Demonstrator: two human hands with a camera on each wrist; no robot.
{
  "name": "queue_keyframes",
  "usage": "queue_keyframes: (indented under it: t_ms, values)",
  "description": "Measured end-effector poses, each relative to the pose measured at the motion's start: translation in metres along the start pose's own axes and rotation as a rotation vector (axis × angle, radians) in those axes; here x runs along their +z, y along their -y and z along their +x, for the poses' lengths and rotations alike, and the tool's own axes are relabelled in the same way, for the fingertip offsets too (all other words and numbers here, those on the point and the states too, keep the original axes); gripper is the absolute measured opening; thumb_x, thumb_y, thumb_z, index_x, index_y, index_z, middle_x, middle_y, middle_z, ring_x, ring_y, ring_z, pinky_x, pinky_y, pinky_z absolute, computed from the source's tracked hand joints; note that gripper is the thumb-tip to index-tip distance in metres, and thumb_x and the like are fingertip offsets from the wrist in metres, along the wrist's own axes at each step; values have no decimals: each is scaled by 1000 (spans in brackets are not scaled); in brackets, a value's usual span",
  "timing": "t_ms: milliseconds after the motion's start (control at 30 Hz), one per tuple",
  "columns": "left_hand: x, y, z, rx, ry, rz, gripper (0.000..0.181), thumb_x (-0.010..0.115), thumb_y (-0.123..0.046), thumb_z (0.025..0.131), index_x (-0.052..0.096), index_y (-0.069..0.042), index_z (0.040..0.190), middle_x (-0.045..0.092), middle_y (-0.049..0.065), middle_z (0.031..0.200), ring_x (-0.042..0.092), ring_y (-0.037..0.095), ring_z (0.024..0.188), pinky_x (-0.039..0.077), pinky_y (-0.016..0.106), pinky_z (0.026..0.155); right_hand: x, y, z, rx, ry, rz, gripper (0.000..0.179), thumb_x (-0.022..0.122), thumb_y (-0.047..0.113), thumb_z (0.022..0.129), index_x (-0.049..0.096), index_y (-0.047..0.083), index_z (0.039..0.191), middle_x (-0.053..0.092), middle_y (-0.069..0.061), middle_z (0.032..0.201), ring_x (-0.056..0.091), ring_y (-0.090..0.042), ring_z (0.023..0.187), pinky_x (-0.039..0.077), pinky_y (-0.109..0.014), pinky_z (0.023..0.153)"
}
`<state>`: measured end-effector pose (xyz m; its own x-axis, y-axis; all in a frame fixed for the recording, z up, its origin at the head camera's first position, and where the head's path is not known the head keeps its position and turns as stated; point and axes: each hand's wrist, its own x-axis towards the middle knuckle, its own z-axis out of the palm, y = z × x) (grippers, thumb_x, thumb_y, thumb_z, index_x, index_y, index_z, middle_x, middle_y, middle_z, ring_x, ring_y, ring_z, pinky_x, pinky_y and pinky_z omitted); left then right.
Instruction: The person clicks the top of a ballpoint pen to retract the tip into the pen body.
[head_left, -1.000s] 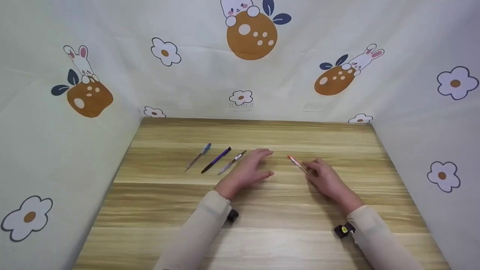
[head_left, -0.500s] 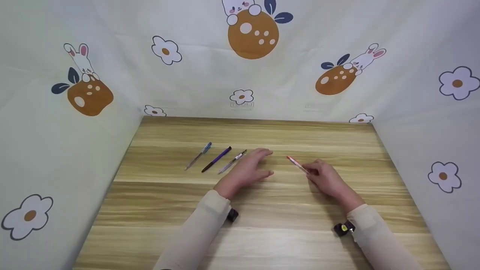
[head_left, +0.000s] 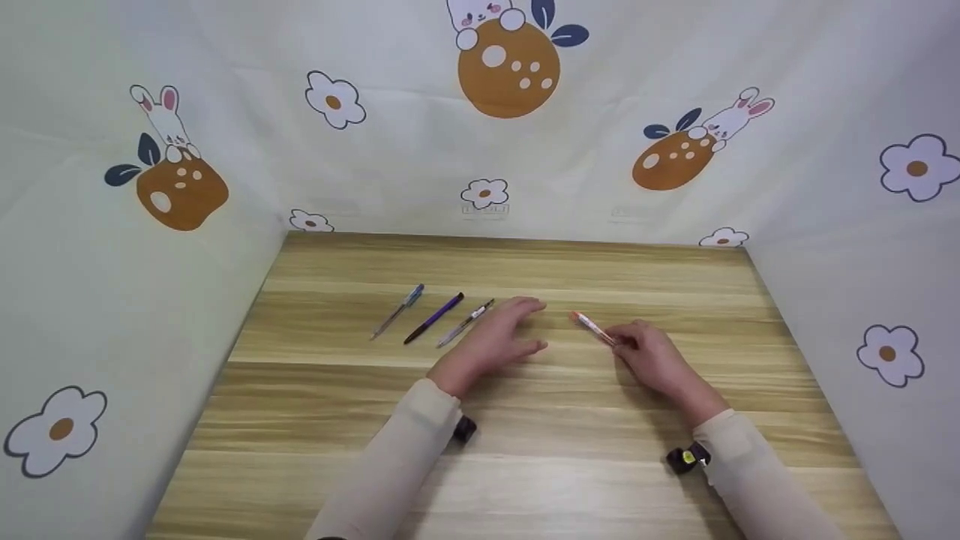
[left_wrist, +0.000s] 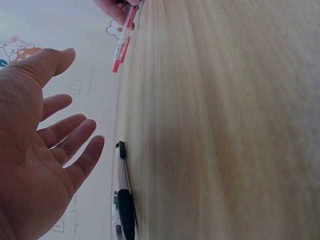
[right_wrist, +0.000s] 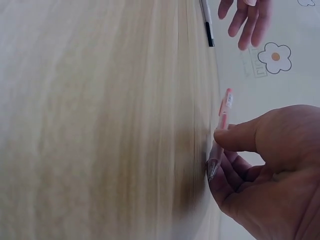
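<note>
Between the thumb and fingers of my right hand (head_left: 654, 356) is a clear pen with a red end (head_left: 592, 328); in the right wrist view the pinch falls near the middle of the pen (right_wrist: 225, 112), its tip pointing down by the fingers. My left hand (head_left: 495, 341) has its fingers spread and holds nothing, as the left wrist view of the hand (left_wrist: 45, 135) also shows. Beside it on the table lies a clear pen with a dark grip (head_left: 466, 322). Left of that lie a purple pen (head_left: 433, 319) and a clear pen with a blue end (head_left: 397, 311).
The wood-grain table (head_left: 525, 465) runs back to a pale printed cloth (head_left: 405, 150) that hangs behind and along both sides. A small black camera (head_left: 684, 457) sits at the right wrist, another black camera (head_left: 465, 429) at the left.
My right hand has closed its fingers on the red-ended pen, whose red end has shifted and turned slightly. The left hand and the other pens stay where they were.
</note>
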<state>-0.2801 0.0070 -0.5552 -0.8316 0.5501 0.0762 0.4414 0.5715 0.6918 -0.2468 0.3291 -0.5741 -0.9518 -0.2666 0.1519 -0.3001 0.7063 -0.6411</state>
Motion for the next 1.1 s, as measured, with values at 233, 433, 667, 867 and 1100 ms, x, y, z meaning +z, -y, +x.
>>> queue_keyframes:
  t_ms: [233,433,667,867,1100]
  values:
    - [-1,-2,3,16,-27,-14,65,81,-35,102,58,-14,159,54,4,165,53,26,150,43,45,124,2,8,3,120,-27,251,28,70,-10,99,75,-9,127,74,-19,105,66,-24,99,52,-23,85]
    - [-2,-5,5,26,-86,-121,53,80,-27,104,63,-14,153,58,3,154,59,25,140,52,43,115,8,19,4,219,-50,425,29,69,-10,100,71,-12,129,71,-23,108,63,-20,96,52,-20,79]
    - [-4,-10,6,26,-127,-270,47,77,-23,106,63,-17,151,59,4,150,60,24,136,52,41,114,18,35,6,277,-48,586,33,67,-9,101,65,-16,133,67,-24,112,62,-18,96,55,-21,76]
    - [-4,-13,9,40,-172,-397,44,77,-15,106,64,-10,148,61,14,147,63,28,132,55,46,111,25,49,8,293,-53,636,32,68,-9,101,63,-15,133,67,-18,111,63,-17,98,55,-21,78]
    - [-3,-18,11,10,-210,-521,45,77,-8,104,64,-7,147,63,7,142,65,25,129,57,40,109,35,62,8,267,-52,680,31,69,-10,97,63,-15,128,67,-13,107,62,-19,101,55,-22,81]
